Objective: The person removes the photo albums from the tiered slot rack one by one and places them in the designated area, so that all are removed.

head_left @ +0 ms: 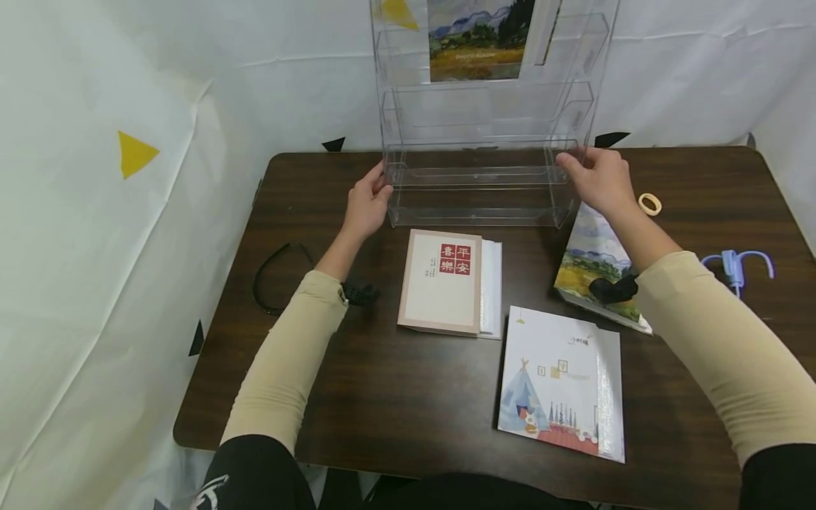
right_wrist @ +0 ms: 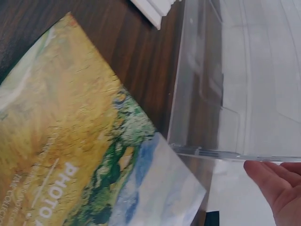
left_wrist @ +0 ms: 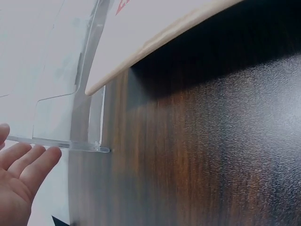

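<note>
Holds a clear tiered rack (head_left: 472,176) upright at the far side of the desk (head_left: 357,411), between left hand (head_left: 366,205) and right hand (head_left: 604,183). Lays the left fingers (left_wrist: 42,167) nearly straight, side by side, tips against the rack's outer side; opposite, pinches the side edge between thumb and right fingers (right_wrist: 263,179). Cannot tell whether fully set down at the base. Contains, above and between both sets of fingers, an upright landscape album (head_left: 481,42). Leaves room to the left of the left fingers, out to the rounded desk edge, with a black cable (head_left: 255,283) looped partway, nearer the body. Leaves only a narrow strip between the rack's base and the cream album (head_left: 440,283), low between the two hands. Gets tighter just below the right fingers, with the painted album (head_left: 589,251) lying slantwise near the rack's corner. Farther toward the body from there, shows the tent-printed album (head_left: 551,382), just apart from the cream one. To the right of the right fingers, shows a pale ring (head_left: 650,204), then a light blue hooked object (head_left: 733,270). Beyond the fingers, backed by white sheeting (head_left: 268,92) with a yellow triangle (head_left: 136,154).
</note>
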A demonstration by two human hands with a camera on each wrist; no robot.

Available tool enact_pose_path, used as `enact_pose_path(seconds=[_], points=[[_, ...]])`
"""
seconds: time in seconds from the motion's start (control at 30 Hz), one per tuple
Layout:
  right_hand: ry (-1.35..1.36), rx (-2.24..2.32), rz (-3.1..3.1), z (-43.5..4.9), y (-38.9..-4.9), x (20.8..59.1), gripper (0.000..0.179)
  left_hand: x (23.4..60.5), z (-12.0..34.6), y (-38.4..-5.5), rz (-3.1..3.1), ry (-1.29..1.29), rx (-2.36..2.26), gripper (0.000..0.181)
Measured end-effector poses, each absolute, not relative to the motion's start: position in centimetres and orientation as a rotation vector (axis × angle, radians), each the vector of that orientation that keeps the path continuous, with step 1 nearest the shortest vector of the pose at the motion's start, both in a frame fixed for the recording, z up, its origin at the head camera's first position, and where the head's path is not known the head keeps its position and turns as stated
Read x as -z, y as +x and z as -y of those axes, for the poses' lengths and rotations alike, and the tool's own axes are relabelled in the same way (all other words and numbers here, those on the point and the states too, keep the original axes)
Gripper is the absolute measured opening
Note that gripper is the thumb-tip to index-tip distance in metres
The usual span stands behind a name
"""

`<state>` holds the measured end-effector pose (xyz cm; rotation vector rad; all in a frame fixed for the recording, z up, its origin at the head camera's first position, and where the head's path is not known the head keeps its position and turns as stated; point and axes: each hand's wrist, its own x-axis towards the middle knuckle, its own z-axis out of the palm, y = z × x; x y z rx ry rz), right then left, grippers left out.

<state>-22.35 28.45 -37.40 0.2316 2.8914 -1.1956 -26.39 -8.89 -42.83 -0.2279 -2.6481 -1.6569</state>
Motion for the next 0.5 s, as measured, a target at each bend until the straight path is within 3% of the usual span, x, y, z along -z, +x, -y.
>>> enact_pose_path(seconds=[0.27, 0.5], points=[[0.296, 1.208, -2.799, -28.4, -22.6, 36.8, 0.067, 42.4, 8.2, -26.6, 2.408, -0.130, 1.516, 0.046], [0.310, 1.223, -2.751, -28.3, -22.6, 36.5, 0.068, 36.5, 6.3, -27.4, 2.068, -0.257, 1.435, 0.042]])
